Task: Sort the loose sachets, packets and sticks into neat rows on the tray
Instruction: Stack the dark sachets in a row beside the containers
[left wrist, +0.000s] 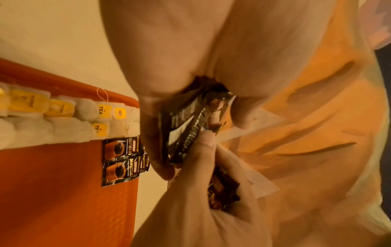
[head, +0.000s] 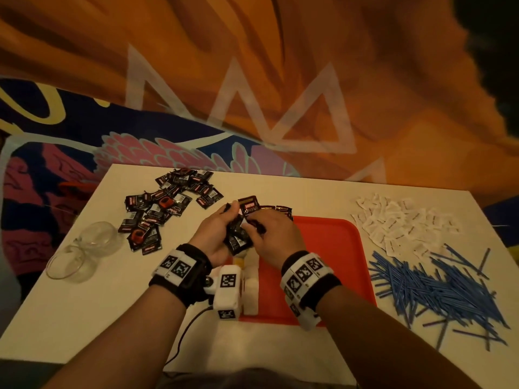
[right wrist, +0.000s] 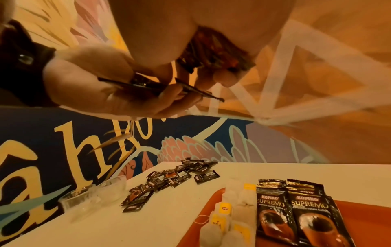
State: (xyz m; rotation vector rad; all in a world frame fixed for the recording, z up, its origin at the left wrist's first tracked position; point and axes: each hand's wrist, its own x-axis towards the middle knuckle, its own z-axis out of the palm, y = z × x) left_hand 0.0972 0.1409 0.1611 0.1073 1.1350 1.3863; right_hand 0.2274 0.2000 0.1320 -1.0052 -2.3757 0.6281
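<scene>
Coffee sachets (head: 237, 237) bunched between both hands — count unclear, tray (head: 337, 248) half-hidden.

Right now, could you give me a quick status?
Left hand holds coffee sachets. Right hand pinches one sachet. Red tray partly filled.

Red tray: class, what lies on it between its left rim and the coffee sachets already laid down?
Two rows of tea bags lie on the red tray between the left rim and the coffee sachets, shown in both wrist views.
</scene>
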